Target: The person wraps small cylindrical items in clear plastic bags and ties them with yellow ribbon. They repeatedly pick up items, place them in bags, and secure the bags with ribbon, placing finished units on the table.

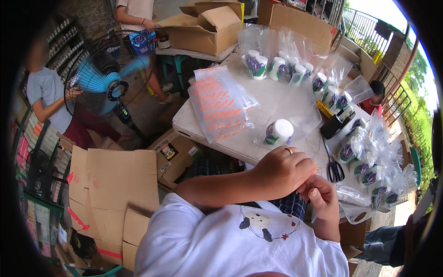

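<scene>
My left hand point(285, 168), with a ring on one finger, is curled at the table's near edge, close against my right hand point(320, 199). A small bit of gold-coloured tie or wire shows at the left fingertips; how it is held is hidden. In front of my hands a white candle-like cylinder point(283, 128) with purple flowers and green leaves lies at the mouth of a clear plastic bag point(301, 114). Black-handled scissors point(335, 171) lie right of my hands, below a black holder point(333, 127) with tools in it.
Clear bags with orange print point(221, 104) lie on the white table point(193, 123). Bagged cylinders point(258, 65) stand at the back, and tied ones point(368, 176) at the right. Cardboard boxes point(199, 31), a fan point(114, 86) and other people point(52, 100) are around the table.
</scene>
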Demonstrator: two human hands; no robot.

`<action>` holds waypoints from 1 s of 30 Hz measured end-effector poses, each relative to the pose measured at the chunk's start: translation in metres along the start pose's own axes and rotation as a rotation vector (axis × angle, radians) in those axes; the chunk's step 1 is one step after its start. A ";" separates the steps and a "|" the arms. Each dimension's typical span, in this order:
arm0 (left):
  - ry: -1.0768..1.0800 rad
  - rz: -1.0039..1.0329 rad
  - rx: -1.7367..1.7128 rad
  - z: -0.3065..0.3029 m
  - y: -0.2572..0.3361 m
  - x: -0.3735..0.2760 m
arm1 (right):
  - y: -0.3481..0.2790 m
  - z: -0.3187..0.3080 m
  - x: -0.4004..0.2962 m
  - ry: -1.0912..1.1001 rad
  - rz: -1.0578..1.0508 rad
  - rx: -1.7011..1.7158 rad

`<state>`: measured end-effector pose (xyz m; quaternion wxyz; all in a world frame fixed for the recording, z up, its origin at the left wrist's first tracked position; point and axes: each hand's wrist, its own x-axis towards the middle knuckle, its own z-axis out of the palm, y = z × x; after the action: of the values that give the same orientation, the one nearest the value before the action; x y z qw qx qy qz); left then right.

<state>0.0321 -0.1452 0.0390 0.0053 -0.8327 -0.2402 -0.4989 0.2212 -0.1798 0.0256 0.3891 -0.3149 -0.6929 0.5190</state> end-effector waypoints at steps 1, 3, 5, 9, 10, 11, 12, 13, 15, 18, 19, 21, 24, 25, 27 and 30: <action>0.024 0.014 -0.007 0.000 0.001 0.000 | 0.022 0.001 0.005 0.080 -0.025 -0.063; -0.010 0.004 -0.026 0.001 -0.001 -0.004 | 0.030 0.013 0.020 0.262 -0.001 0.610; -0.039 -0.002 -0.070 0.007 -0.010 -0.012 | 0.032 0.008 0.023 0.284 -0.093 0.665; -0.076 -0.029 -0.010 0.004 -0.026 -0.021 | 0.038 0.003 0.028 0.346 -0.181 0.487; -0.047 -0.065 -0.023 0.001 -0.030 -0.023 | 0.041 0.000 0.029 0.357 -0.239 0.367; -0.019 -0.101 -0.037 -0.005 -0.035 -0.024 | 0.040 -0.003 0.032 0.375 -0.249 0.350; 0.005 -0.137 -0.058 -0.010 -0.038 -0.026 | 0.041 -0.006 0.033 0.399 -0.257 0.333; 0.031 -0.169 0.031 -0.016 -0.041 -0.028 | 0.041 -0.008 0.034 0.424 -0.264 0.316; 0.082 -0.235 0.209 -0.030 -0.044 -0.033 | 0.041 -0.011 0.038 0.443 -0.246 0.311; -0.066 -0.260 0.293 -0.031 -0.061 -0.050 | 0.043 -0.013 0.040 0.362 -0.179 0.361; -0.111 -0.257 0.299 -0.032 -0.065 -0.053 | 0.044 -0.012 0.038 0.300 -0.141 0.407; -0.133 -0.355 0.098 -0.033 -0.067 -0.058 | 0.047 -0.010 0.038 0.196 -0.107 0.522; -0.062 -0.532 -0.130 -0.032 -0.068 -0.064 | 0.050 -0.008 0.041 0.108 -0.121 0.694; 0.012 -0.549 -0.193 -0.030 -0.069 -0.064 | 0.050 -0.008 0.041 0.124 -0.116 0.709; 0.147 -0.567 -0.315 -0.026 -0.067 -0.062 | 0.052 -0.007 0.040 0.155 -0.101 0.736; 0.259 -0.605 -0.447 -0.026 -0.065 -0.057 | 0.048 -0.004 0.039 0.253 -0.089 0.715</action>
<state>-0.0381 -0.1169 -0.0103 -0.2930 -0.6351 -0.3575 -0.6188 0.2063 -0.1328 -0.0116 0.5791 -0.1901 -0.4275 0.6677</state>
